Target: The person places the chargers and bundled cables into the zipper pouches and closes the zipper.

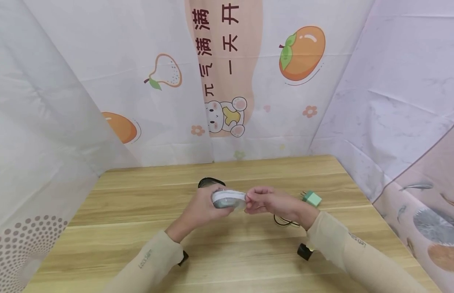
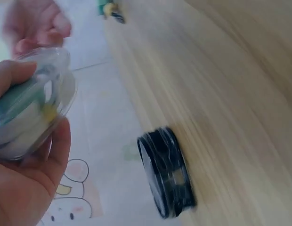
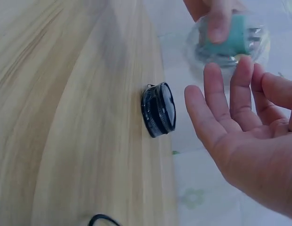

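My left hand (image 1: 202, 206) grips a clear round zip pouch (image 1: 228, 199) with a white zipper band, held up over the table. Through its see-through side shows a green plug charger (image 3: 233, 35) with metal prongs. At the pouch's right end, my right hand (image 1: 268, 202) pinches the zipper end between thumb and forefinger; the pull itself is hidden by the fingertips. The other right fingers (image 3: 214, 87) stretch out beside the pouch in the right wrist view.
A black round zip case (image 3: 158, 109) stands on the wooden table (image 1: 139, 228) behind the left hand. Past the right forearm lies a pale green plug charger (image 1: 312, 198), and a black cable (image 1: 283, 221) curves beneath that wrist. Printed cloth (image 1: 168, 122) hangs around the table.
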### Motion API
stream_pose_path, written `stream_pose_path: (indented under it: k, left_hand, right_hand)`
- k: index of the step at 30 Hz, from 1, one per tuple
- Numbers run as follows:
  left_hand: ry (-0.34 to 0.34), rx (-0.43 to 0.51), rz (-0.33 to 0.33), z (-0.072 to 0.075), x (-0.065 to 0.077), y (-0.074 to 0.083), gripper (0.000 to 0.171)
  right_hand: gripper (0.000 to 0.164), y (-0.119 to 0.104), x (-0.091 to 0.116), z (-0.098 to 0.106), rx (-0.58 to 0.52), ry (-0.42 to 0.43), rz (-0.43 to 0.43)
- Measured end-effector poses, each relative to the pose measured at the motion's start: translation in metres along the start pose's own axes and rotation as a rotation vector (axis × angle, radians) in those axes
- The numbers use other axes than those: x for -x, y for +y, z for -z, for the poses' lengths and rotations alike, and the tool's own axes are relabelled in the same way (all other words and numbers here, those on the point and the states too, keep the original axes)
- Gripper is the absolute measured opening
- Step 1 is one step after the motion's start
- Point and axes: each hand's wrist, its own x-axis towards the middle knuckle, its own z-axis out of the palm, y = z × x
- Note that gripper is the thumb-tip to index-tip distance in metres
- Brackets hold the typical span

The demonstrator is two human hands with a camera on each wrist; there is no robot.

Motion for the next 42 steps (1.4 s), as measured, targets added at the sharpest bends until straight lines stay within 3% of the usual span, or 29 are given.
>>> stream_pose_path:
  k: [3,5,10,18,25,28,34,42]
  left_hand:
    - [0.043,0.191,0.068,0.004,0.001,0.003,0.045]
    - [0.049,0.292,0.08,0.004,0.001,0.004,0.048]
    - [0.055,0.358,0.043,-0.002,0.001,0.004,0.053]
    - [0.021,0.334,0.035,-0.013,0.0,0.005,0.058]
    - [0.036,0.252,0.052,-0.008,-0.002,0.009,0.054]
    - [0.011,0.224,0.054,-0.006,-0.003,0.01,0.052]
    - [-0.096,0.19,-0.017,-0.003,-0.003,0.013,0.05]
    - [-0.098,0.072,-0.079,-0.001,-0.003,0.014,0.052]
  right_hand:
    - [0.02,0.005,-0.002,0.002,-0.067,-0.012,-0.013]
    - [0.02,0.008,-0.003,0.003,-0.1,-0.02,-0.023]
    - [0.022,0.01,-0.006,0.0,-0.132,-0.022,-0.027]
    - [0.018,0.006,-0.01,-0.013,-0.129,-0.082,-0.028]
    - [0.022,0.002,-0.006,-0.014,-0.137,-0.093,-0.022]
    - [0.019,-0.003,-0.002,-0.009,-0.153,-0.114,-0.012]
    - [0.02,-0.016,0.006,-0.003,-0.129,-0.125,0.018]
    - [0.018,-0.016,0.009,-0.002,-0.111,-0.096,-0.003]
